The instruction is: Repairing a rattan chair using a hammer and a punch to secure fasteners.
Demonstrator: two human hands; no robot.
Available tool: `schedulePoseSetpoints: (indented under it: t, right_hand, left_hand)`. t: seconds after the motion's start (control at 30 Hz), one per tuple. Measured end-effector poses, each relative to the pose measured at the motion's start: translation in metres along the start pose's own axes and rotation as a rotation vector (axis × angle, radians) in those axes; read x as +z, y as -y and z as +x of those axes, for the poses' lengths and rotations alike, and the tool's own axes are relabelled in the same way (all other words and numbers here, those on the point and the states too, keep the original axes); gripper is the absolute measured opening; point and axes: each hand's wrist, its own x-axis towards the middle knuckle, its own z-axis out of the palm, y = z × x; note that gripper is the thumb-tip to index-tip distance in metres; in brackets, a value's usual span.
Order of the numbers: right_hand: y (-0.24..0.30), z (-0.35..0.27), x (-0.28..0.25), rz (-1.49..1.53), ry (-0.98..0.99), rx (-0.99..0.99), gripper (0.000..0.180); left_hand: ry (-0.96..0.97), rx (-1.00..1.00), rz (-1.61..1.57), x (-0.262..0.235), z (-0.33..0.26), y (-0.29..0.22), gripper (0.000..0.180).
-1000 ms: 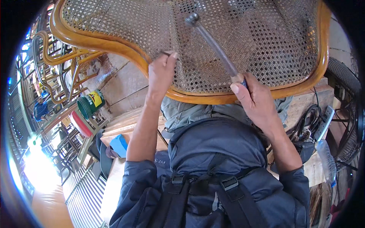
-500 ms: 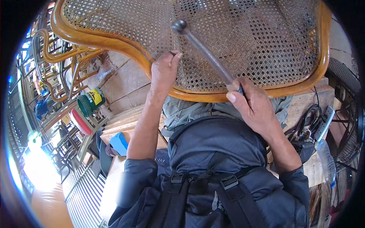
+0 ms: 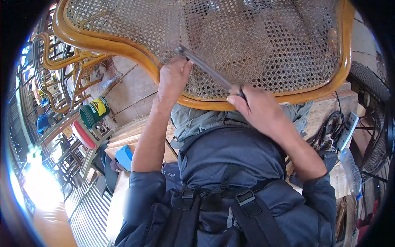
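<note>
A woven cane panel (image 3: 247, 45) in a glossy, curved honey-brown frame (image 3: 144, 55) lies across my lap. My right hand (image 3: 259, 106) grips the handle end of a metal hammer (image 3: 210, 72). The hammer slants up and to the left, its small rounded head just above my left fingertips. My left hand (image 3: 173, 79) rests over the weave beside the frame's inner edge, fingers curled and thumb pressed in a pinch. Whatever sits between those fingertips is hidden.
Left of me are a green bucket (image 3: 91, 114), a red-topped stool (image 3: 83, 134) and several bent brown frames (image 3: 74, 61). A light wooden bench (image 3: 129, 133) is under me. At right, cables (image 3: 329, 127), a white power strip (image 3: 348, 131) and a clear plastic bottle (image 3: 350, 171) lie close together.
The hammer has swung down and left, bringing its head close to my left fingertips. My right hand has moved left with it. My left hand keeps its pinch.
</note>
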Motion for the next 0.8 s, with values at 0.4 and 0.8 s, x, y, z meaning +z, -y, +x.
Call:
schedulePoseSetpoints:
  t: [0.4, 0.8]
  right_hand:
    - [-0.008, -0.019, -0.020, 0.125, -0.045, 0.205, 0.042]
    - [-0.011, -0.017, -0.010, 0.071, -0.009, 0.133, 0.043]
  left_hand:
    - [-0.060, -0.384, -0.197, -0.003, -0.023, -0.023, 0.024]
    - [-0.074, -0.296, -0.100, 0.007, -0.021, -0.010, 0.022]
